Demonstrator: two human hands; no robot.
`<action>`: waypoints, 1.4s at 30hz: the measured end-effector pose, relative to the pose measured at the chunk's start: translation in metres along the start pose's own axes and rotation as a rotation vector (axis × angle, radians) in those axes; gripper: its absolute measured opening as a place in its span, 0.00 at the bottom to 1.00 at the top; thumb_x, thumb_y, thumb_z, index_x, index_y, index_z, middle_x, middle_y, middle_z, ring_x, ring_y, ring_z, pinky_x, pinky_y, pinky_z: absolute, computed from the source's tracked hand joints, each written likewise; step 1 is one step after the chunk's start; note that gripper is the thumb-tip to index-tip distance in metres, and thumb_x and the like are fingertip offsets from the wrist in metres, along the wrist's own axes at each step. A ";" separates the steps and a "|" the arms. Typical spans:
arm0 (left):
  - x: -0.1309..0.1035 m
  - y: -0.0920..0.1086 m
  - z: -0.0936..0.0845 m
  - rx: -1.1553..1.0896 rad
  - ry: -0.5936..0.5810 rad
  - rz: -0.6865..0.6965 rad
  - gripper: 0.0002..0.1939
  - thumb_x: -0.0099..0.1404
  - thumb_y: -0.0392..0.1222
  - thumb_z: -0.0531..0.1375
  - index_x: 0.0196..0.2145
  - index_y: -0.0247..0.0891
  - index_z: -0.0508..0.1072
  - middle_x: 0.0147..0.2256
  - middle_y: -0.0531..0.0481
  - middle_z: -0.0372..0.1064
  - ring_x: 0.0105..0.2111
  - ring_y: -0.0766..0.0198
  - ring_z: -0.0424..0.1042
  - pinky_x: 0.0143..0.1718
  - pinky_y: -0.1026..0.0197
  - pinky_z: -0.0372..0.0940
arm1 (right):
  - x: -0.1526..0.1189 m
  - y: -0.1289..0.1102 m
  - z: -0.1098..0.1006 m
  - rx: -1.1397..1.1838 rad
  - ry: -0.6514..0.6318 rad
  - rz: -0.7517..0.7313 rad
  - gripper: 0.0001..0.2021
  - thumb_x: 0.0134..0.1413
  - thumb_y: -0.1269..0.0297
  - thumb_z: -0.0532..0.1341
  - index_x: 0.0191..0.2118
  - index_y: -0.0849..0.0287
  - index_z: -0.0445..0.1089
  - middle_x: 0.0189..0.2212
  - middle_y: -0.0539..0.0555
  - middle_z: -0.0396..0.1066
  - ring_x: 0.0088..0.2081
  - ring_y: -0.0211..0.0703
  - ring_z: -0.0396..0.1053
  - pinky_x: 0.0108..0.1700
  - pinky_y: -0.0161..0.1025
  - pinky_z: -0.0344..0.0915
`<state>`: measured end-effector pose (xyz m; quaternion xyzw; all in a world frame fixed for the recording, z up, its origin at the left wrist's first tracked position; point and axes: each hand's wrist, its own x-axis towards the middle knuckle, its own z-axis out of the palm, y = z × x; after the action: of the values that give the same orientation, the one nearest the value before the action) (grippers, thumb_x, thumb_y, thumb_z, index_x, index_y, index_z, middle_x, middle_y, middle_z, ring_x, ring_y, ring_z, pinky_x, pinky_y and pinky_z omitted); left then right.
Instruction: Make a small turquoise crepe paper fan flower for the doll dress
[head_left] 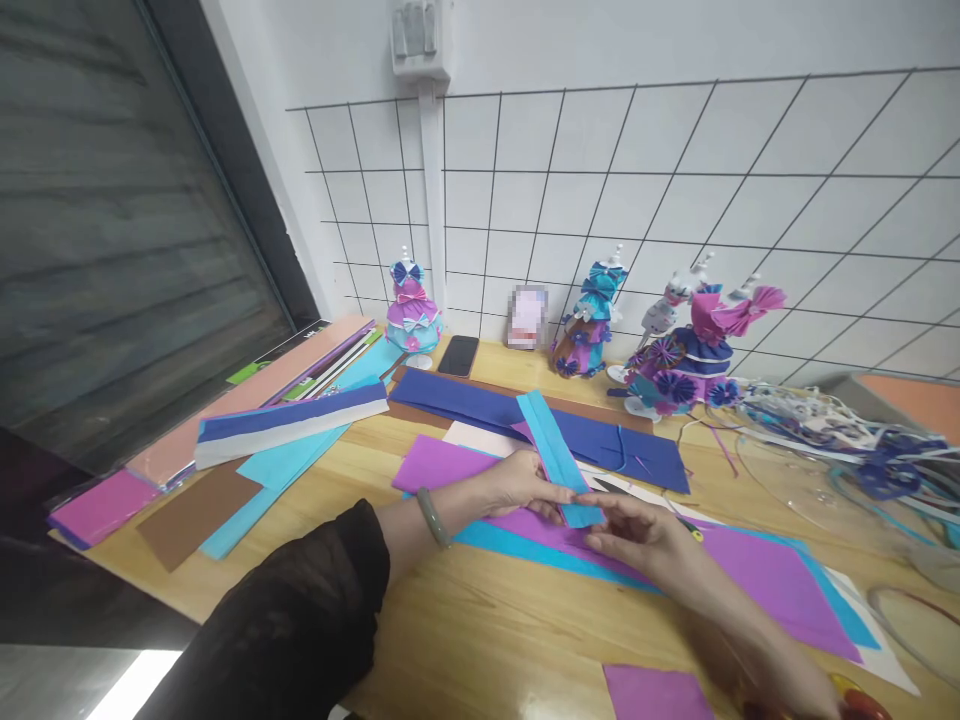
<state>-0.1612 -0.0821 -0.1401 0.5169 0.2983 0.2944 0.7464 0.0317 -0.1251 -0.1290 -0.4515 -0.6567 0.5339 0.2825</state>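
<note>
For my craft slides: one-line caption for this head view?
Both hands, left hand and right hand, pinch a folded light-blue paper strip over coloured sheets on a wooden table.

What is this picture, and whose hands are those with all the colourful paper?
The picture comes from a camera worn on a person's head, looking down at their own hands. The left hand and right hand together pinch a folded light blue paper strip. Under them, on a wooden table, lie purple paper and dark blue paper. At the back stand little paper-dress dolls and a black phone, before a wire grid on the wall.
</note>
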 end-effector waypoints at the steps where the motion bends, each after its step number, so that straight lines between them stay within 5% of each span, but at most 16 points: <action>1: 0.000 0.000 0.000 0.004 -0.001 -0.006 0.21 0.43 0.47 0.67 0.32 0.31 0.72 0.27 0.46 0.69 0.23 0.66 0.69 0.26 0.63 0.63 | 0.000 0.002 0.000 -0.006 0.015 -0.012 0.20 0.42 0.58 0.63 0.43 0.59 0.69 0.21 0.47 0.64 0.22 0.33 0.59 0.24 0.32 0.59; 8: 0.000 0.002 0.001 0.024 -0.034 -0.038 0.22 0.43 0.49 0.66 0.33 0.31 0.72 0.30 0.43 0.70 0.24 0.66 0.69 0.27 0.62 0.63 | 0.003 0.004 -0.001 -0.104 0.107 -0.109 0.13 0.43 0.55 0.61 0.32 0.58 0.74 0.30 0.54 0.71 0.29 0.40 0.66 0.31 0.36 0.64; 14: 0.000 0.002 0.002 0.025 -0.045 -0.057 0.22 0.44 0.48 0.66 0.34 0.30 0.72 0.30 0.42 0.70 0.26 0.65 0.69 0.28 0.62 0.63 | 0.004 0.002 -0.002 -0.134 0.095 -0.120 0.12 0.44 0.55 0.62 0.32 0.57 0.75 0.30 0.54 0.73 0.31 0.42 0.68 0.33 0.38 0.65; 25: 0.000 0.002 0.003 0.013 -0.121 -0.008 0.23 0.40 0.37 0.68 0.38 0.33 0.72 0.31 0.46 0.70 0.29 0.65 0.68 0.29 0.62 0.63 | 0.003 -0.004 -0.006 -0.085 -0.009 -0.053 0.13 0.47 0.56 0.59 0.32 0.59 0.75 0.29 0.54 0.73 0.31 0.40 0.67 0.35 0.36 0.63; 42: 0.002 -0.001 0.000 0.090 -0.091 0.001 0.33 0.40 0.33 0.68 0.46 0.36 0.67 0.31 0.51 0.69 0.30 0.67 0.67 0.35 0.61 0.62 | 0.009 0.005 -0.005 0.129 0.114 0.119 0.12 0.36 0.56 0.67 0.26 0.61 0.72 0.19 0.49 0.70 0.22 0.35 0.63 0.26 0.34 0.58</action>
<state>-0.1594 -0.0813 -0.1415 0.5628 0.2767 0.2575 0.7351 0.0334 -0.1148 -0.1334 -0.5003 -0.5759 0.5642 0.3159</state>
